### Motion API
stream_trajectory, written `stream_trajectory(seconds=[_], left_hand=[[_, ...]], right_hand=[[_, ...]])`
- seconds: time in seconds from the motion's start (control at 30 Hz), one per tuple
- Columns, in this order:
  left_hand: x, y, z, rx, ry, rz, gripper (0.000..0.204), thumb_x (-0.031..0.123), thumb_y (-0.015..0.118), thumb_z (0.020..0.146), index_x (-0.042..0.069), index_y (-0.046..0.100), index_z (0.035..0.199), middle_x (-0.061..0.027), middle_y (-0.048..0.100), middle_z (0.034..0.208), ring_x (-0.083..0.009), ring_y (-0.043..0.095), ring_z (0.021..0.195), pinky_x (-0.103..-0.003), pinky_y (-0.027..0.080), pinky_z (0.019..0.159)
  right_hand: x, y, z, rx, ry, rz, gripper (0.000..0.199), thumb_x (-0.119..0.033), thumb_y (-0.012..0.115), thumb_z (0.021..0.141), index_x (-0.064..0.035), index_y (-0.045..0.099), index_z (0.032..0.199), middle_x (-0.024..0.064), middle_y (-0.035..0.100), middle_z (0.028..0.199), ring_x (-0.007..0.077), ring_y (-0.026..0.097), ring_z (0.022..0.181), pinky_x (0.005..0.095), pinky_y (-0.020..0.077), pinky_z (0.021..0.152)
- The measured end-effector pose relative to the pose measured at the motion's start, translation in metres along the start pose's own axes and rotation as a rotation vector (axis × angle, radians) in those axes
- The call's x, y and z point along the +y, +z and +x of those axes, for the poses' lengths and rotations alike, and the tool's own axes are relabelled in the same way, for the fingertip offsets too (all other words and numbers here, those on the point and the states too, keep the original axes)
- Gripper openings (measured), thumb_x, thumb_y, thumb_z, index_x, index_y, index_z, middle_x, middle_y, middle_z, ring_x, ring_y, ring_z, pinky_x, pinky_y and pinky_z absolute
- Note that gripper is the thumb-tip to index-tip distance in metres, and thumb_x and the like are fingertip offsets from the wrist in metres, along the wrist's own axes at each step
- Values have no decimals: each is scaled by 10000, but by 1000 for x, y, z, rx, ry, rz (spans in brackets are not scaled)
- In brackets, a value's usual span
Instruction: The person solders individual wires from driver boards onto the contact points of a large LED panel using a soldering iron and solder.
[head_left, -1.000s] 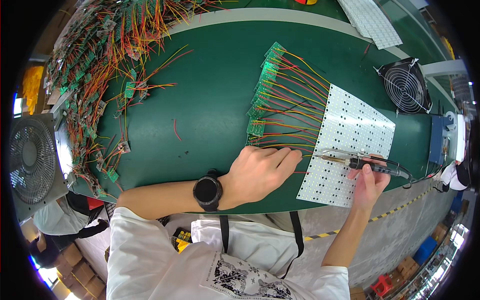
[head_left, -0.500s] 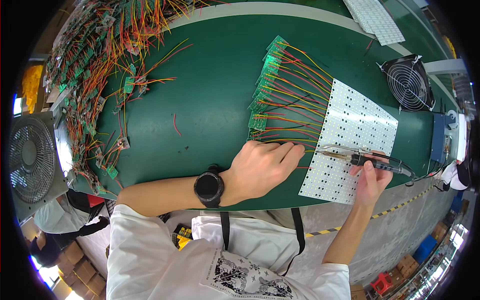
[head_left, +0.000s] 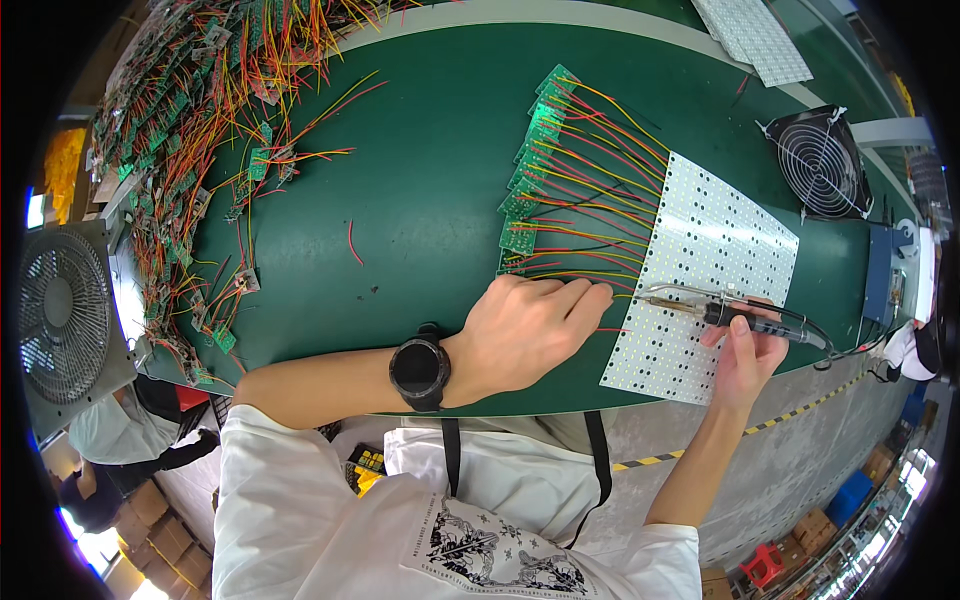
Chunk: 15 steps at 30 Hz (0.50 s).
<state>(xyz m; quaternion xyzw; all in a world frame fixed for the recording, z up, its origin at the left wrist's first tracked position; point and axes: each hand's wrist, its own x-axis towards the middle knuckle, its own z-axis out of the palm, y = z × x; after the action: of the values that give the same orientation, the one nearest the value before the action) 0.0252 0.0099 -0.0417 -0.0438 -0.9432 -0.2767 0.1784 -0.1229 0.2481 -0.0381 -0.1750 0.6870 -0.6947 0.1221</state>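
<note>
Looks like soldering in hand: one wire end being joined at the left edge of the white panel [head_left: 722, 235], which lies on the right of the table [head_left: 420, 190], out at its near edge. Left hand [head_left: 535, 325]: grip pinched together on a yellow wire [head_left: 622, 296], its end poking toward the panel. Right hand [head_left: 750, 355]: grip clamped around the soldering iron [head_left: 718, 314], tip pointing left at that same edge spot; whether it touches, I can't tell from here. Farther along that edge, red and yellow wires run from the row of green boards [head_left: 546, 120] to the panel; joints too small to check. A red wire [head_left: 614, 329] lies nearer, past the left fingers. My read: next move calls for the wire end held dead steady on its spot, brief tip contact, then the iron lifted clear without tugging the wire.
</note>
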Motion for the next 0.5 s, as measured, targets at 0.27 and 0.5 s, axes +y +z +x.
stream_trajectory(seconds=[0.27,0.5], left_hand=[[0,-1,1,17,1,9,148,88,719,811,42,626,916,-37,622,705,-189,630,555,-312,492,465],[4,-7,7,25,-12,-15,147,133,709,845,55,607,916,-52,640,711,-219,627,553,-338,477,459]], right_hand=[[3,-6,1,20,-8,73,277,-109,661,877,77,587,1069,143,643,813,198,588,545,306,479,505],[3,-5,4,53,3,119,240,-53,660,863,94,593,1041,174,640,904,215,585,518,321,486,474]])
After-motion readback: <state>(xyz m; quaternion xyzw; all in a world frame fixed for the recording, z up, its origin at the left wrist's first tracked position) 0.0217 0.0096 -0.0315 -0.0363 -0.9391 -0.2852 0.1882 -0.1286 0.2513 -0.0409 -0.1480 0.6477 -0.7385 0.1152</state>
